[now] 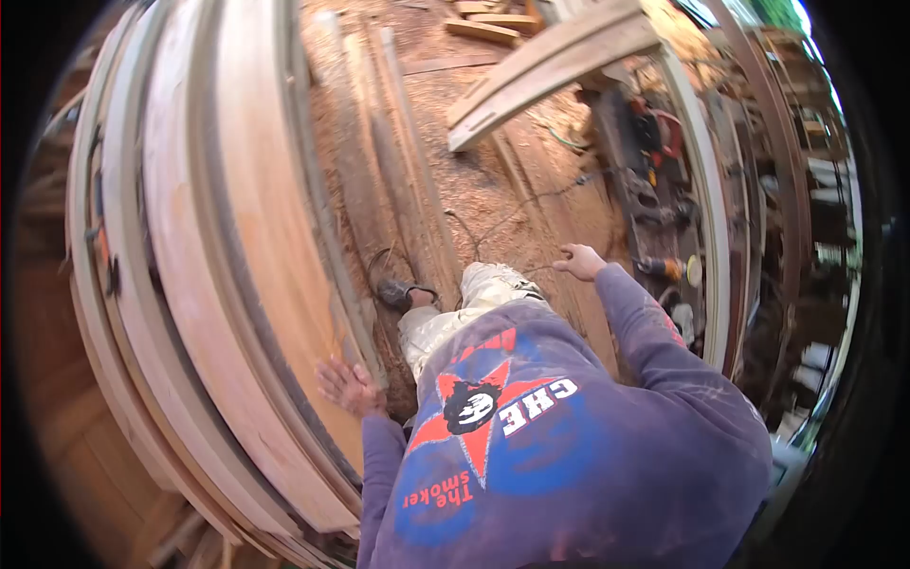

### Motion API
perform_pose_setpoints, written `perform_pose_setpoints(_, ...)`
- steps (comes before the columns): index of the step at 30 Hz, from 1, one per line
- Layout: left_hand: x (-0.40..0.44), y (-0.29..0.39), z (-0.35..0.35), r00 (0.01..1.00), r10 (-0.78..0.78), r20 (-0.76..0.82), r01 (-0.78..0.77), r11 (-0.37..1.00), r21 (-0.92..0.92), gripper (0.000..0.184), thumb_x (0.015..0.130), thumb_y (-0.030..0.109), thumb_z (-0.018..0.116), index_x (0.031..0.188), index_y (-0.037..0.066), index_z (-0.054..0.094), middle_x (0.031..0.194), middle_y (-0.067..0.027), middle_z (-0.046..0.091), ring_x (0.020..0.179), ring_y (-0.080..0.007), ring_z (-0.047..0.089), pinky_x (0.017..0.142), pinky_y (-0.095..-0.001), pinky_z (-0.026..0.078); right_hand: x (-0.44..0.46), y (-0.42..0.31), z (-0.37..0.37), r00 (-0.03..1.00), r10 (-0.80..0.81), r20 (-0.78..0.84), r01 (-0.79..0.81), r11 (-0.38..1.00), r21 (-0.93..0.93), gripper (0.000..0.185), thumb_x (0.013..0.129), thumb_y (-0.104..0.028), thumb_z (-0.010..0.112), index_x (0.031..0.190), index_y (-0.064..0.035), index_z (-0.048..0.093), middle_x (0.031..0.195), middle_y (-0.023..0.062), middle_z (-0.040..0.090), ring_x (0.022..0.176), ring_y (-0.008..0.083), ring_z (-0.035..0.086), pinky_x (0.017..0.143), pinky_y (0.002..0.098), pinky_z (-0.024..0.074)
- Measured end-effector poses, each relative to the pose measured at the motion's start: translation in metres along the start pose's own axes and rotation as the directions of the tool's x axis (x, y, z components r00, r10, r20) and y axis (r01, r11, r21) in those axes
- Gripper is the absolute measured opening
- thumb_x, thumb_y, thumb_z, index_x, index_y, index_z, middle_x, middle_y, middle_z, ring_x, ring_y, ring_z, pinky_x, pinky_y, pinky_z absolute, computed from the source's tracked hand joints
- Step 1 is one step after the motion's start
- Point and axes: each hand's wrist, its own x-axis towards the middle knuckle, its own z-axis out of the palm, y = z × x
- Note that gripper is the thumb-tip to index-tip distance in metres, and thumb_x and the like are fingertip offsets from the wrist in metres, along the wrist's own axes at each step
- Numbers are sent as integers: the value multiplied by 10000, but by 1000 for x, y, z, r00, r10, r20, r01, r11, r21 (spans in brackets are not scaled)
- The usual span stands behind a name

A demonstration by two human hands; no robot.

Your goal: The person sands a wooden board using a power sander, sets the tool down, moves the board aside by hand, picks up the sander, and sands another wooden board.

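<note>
My left hand rests with fingers spread on the edge of a wide, smooth wooden plank, the nearest of several long boards lying side by side on the left. My right hand is held out in the air over the dusty floor. Its fingers are loosely stretched and nothing shows in them. To the right of that hand lies an orange and black power tool with a pale round disc, apart from it.
Sawdust and shavings cover the floor, with long timbers lying along it. A joined wooden frame stands ahead on the right. A cable crosses the ground. A red and black tool sits on the dark right-hand bench.
</note>
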Motion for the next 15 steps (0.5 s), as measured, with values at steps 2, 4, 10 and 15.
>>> perform_pose_setpoints(2, 2, -8, 8, 997, 66, -26, -64, 996, 61, 636, 1065, 392, 373, 1624, 101, 286, 1712, -152, 180, 1575, -361, 156, 1256, -564, 105, -21, 26, 14, 995, 66, -72, -47, 968, 247, 735, 829, -471, 798, 1350, 16, 625, 1271, 225, 691, 1194, 351, 663, 1029, 421, 517)
perform_pose_setpoints(4, 8, -15, 18, 978, 180, -102, -170, 980, 100, 667, 1056, 390, 390, 1634, 91, 242, 1710, -167, 174, 1575, -371, 148, 1252, -572, 119, -52, 52, 30, 982, 158, -102, -112, 927, 358, 721, 825, -462, 795, 1342, 13, 632, 1265, 223, 694, 1189, 349, 666, 1026, 416, 519)
perform_pose_setpoints(10, 6, 4, 36, 945, 277, -172, -244, 951, 188, 701, 1043, 366, 429, 1601, -14, 240, 1702, -237, 115, 1568, -422, 132, 1242, -586, 150, -148, 184, 134, 909, 412, -66, -340, 824, 454, 574, 825, -418, 756, 1251, -38, 698, 1227, 226, 704, 1160, 368, 670, 996, 430, 533)
perform_pose_setpoints(15, -16, 166, 47, 640, 698, 321, -608, 716, -343, 567, 1011, 186, 554, 1502, -52, 398, 1602, -349, 269, 1487, -506, 274, 1200, -524, 292, -205, 305, 226, 793, 608, -41, -458, 639, 619, 388, 861, -357, 725, 1052, -19, 709, 1109, 223, 723, 1022, 387, 697, 865, 466, 550)
